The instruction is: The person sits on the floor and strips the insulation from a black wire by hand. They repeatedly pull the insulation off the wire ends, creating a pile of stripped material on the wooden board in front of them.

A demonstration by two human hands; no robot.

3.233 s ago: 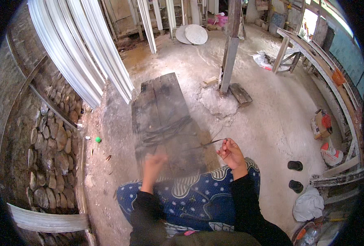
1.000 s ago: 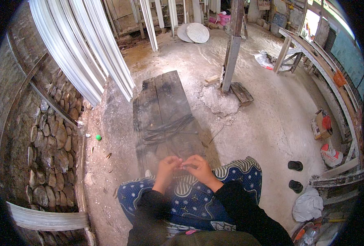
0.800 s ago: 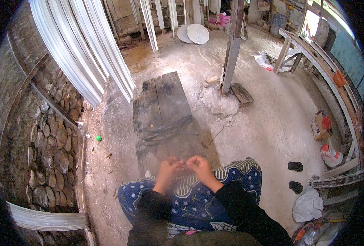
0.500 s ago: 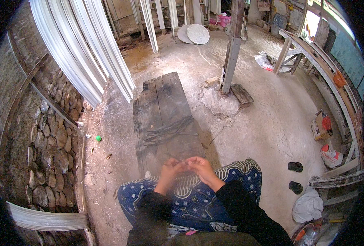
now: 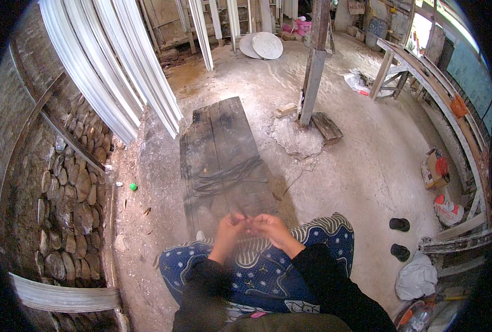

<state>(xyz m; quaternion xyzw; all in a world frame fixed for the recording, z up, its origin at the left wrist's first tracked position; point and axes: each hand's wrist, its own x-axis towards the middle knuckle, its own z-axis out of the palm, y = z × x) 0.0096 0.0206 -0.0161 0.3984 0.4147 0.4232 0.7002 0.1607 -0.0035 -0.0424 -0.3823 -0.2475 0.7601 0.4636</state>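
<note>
Above my lap, my left hand [image 5: 230,228] and my right hand [image 5: 270,228] meet with fingertips pinched close together. Between them is a thin dark strand [image 5: 242,213], blurred and mostly hidden by the fingers. It resembles the loose bundle of thin dark strands [image 5: 229,176] lying across the dark wooden board [image 5: 215,135] just beyond my hands. Blue patterned cloth [image 5: 268,271] covers my legs below both hands.
White corrugated strips [image 5: 113,66] stand at the left, near stacked stones [image 5: 71,216]. A wooden post [image 5: 314,66] rises beyond the board, with a wood block [image 5: 327,127] at its foot. Sandals [image 5: 399,224] and a white sack [image 5: 416,276] lie to the right; a green ball [image 5: 133,187] lies left.
The fingers of both hands have shifted slightly around the strand, and the hands sit a touch closer together. Everything around them stays in place.
</note>
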